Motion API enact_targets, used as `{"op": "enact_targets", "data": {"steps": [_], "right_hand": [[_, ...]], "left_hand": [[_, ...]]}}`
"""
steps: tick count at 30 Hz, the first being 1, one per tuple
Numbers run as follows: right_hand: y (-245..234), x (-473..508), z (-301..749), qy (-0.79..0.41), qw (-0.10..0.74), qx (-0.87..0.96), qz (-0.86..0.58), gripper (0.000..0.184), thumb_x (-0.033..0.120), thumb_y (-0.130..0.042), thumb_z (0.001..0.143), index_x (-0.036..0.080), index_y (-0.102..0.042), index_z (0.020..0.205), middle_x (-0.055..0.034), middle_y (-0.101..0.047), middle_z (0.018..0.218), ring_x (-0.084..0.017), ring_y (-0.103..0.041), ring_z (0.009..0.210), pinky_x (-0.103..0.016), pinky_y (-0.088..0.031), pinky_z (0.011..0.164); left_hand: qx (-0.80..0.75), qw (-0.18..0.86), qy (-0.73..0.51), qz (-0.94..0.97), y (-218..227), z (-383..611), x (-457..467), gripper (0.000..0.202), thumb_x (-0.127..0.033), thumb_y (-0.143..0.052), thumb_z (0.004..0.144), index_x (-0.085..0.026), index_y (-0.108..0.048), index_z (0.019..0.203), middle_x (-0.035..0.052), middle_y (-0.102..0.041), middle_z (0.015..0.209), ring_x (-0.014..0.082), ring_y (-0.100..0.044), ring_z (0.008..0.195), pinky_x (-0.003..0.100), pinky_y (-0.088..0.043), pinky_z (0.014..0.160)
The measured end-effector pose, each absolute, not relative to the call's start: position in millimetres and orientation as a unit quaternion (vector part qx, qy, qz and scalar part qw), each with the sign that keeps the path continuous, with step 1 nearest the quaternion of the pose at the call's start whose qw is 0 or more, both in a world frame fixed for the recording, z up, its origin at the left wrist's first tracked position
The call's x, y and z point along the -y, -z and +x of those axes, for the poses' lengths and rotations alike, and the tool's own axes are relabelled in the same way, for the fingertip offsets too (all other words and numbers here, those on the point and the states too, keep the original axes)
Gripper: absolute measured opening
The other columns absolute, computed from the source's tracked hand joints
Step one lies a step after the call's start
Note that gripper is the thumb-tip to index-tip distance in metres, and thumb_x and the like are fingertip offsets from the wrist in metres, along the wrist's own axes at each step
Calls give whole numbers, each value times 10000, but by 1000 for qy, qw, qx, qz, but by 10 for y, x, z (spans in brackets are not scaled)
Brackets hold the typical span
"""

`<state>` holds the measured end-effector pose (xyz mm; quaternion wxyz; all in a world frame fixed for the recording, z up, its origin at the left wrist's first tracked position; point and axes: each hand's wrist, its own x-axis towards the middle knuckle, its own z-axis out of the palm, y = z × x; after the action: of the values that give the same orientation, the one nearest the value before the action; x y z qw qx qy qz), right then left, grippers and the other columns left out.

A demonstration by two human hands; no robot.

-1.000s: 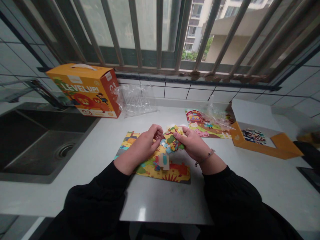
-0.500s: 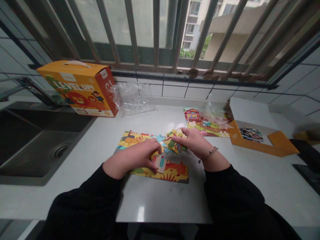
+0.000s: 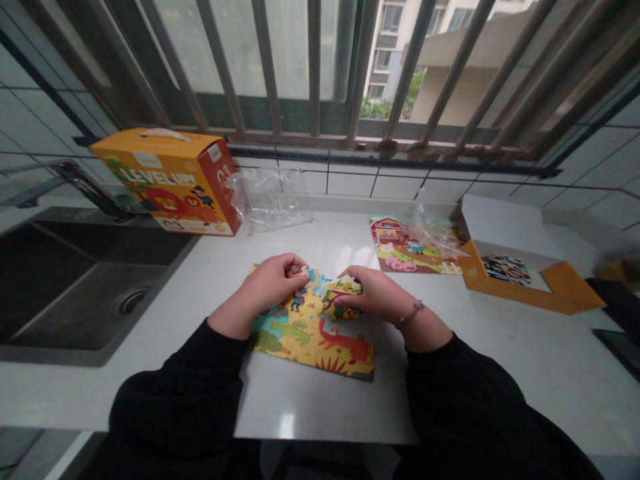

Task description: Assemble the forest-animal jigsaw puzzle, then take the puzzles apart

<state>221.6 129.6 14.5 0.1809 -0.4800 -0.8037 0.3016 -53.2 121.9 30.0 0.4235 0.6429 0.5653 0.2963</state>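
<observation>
A jigsaw puzzle [image 3: 293, 331] with a yellow animal scene, including a green crocodile and a red animal, lies on the white counter below both hands. My left hand [image 3: 274, 283] is over its far left part, thumb and fingers pinching a light-coloured puzzle piece [image 3: 313, 276] with some blue on it. Wrapped round a small stack of puzzle pieces [image 3: 343, 298], my right hand [image 3: 375, 295] hovers at the far right part of the puzzle. The fingers partly cover the stack, and the left hand hides the puzzle's far left area.
An orange carton [image 3: 173, 190] stands at the back left beside clear plastic packaging [image 3: 273, 200]. A farm picture sheet [image 3: 400, 253] lies at the back right, partly under clear plastic [image 3: 433, 230]. Right of it, an open box [image 3: 530, 297] holds more pieces. A sink [image 3: 95, 300] is at left.
My left hand has lifted from the puzzle's lower middle and moved away from me and left, a piece in its fingers. My right hand has shifted slightly nearer with its stack.
</observation>
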Motion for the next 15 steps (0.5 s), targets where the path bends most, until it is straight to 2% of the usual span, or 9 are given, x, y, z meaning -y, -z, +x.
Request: {"op": "enact_targets", "data": {"steps": [2,10,15], "right_hand": [[-151,-1296,2211,-299,189,807,-474,357,400,-977,795,233,-756,1020,-74,-773,1017,-266,-704,925,-380,-515,809],[-130,-1299,2214,-283,237,810,-456,409,372,-1025,722,232,-734,974,-59,-712,1021,-240,-658,916,-361,-499,805],[-225,-1260,2213,-363,257,768,-462,407,350,-974,759,244,-668,1006,19,-662,867,-192,-587,788,-318,-425,700]], "left_hand": [[-566,419,-321,633,-249,-517,-1241,300,-437,-799,811,-197,-707,966,28,-711,806,177,-654,679,291,-497,595],[-548,440,-315,637,-255,-510,-1228,294,-413,-780,844,-189,-717,1023,44,-758,849,183,-700,715,306,-551,640],[-544,466,-312,624,-219,-511,-1241,333,-408,-773,856,-180,-727,1094,49,-765,874,174,-697,684,311,-553,643]]}}
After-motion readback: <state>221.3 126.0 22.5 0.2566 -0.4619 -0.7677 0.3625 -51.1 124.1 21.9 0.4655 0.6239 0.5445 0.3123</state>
